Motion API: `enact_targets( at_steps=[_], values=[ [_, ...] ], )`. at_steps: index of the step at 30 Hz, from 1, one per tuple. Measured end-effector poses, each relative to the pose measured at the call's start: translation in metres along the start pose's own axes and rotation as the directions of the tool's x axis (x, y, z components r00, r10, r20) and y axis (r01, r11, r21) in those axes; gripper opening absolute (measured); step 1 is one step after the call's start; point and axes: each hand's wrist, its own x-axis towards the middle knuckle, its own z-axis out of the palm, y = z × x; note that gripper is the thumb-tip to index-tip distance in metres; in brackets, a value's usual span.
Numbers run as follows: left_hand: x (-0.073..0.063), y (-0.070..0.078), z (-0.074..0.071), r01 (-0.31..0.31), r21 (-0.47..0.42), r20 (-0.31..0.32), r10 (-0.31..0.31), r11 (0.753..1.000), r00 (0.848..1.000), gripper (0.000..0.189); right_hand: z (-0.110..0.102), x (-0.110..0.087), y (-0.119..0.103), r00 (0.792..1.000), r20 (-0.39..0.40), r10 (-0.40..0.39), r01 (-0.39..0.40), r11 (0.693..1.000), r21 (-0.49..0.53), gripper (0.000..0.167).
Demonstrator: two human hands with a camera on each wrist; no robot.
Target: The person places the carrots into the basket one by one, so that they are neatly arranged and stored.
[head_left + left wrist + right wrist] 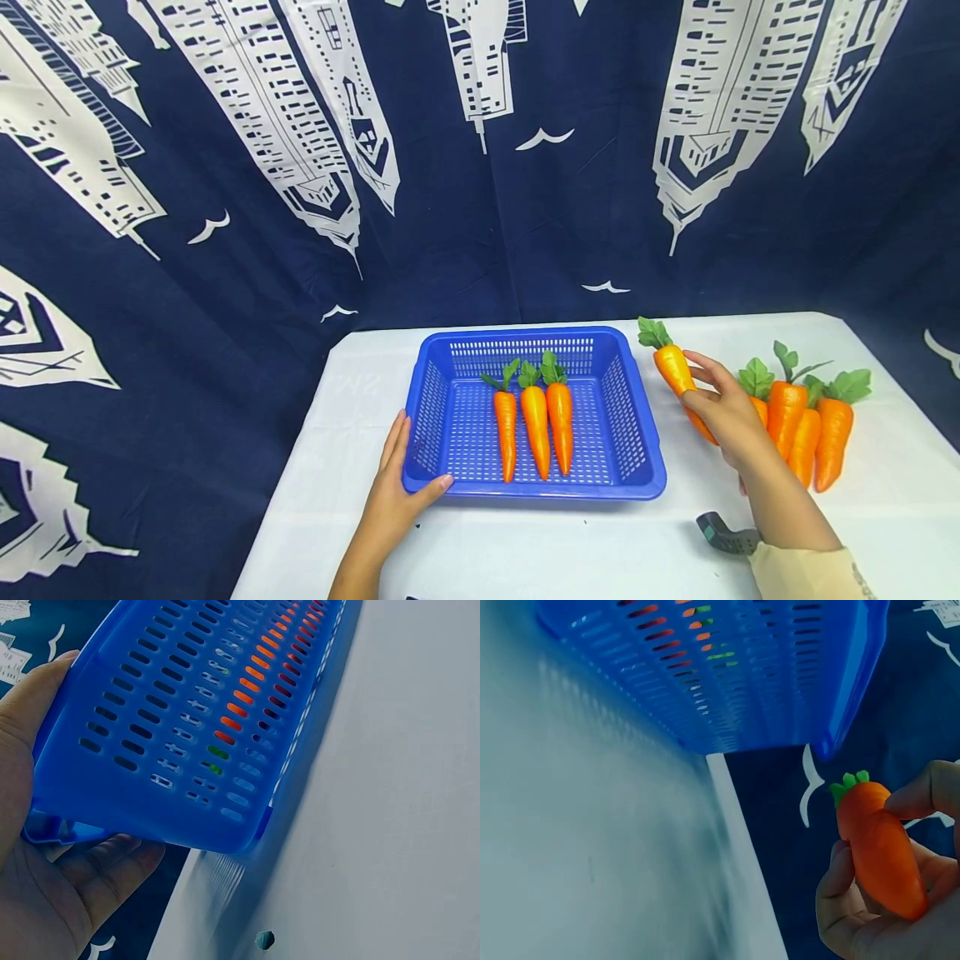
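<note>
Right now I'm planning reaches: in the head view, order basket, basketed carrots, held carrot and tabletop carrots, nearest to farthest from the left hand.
1. Blue basket: touching the left hand.
2. Basketed carrots: mid-basket.
3. Held carrot: right of basket.
4. Tabletop carrots: farthest right.

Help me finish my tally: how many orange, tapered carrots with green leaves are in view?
8 visible: three carrots in the blue, rectangular plastic basket, one carrot in the right hand, four carrots on the white table beside that hand, which may hide others.
</note>
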Motion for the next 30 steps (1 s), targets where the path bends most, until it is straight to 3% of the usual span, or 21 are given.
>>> enact_targets(
  at_steps=[6,13,20,27,30],
  values=[
    [0.000,0.001,-0.001,0.003,0.005,0.003,-0.003,1.000,1.000,0.109,0.002,0.001,-0.016,0.999,0.017,-0.044,0.045,0.999,-0.030,0.074],
    [0.000,0.000,0.000,-0.009,-0.010,0.001,0.009,1.000,1.000,0.108,0.007,0.004,-0.036,0.991,0.103,-0.084,0.087,0.996,-0.031,0.089],
    [0.001,0.000,0.000,-0.007,-0.008,0.004,0.007,1.000,1.000,0.109,0.013,0.007,-0.056,0.978,0.139,-0.153,0.153,0.988,0.009,0.086],
    [0.001,-0.001,-0.001,-0.005,-0.001,0.003,0.005,1.000,1.000,0.109,0.026,0.011,-0.074,0.954,0.200,-0.223,0.202,0.972,0.119,0.074],
    [0.000,-0.001,-0.001,-0.010,0.000,0.000,0.010,1.000,1.000,0.109,0.029,0.012,-0.080,0.950,0.217,-0.224,0.207,0.974,0.096,0.070]
  ],
)
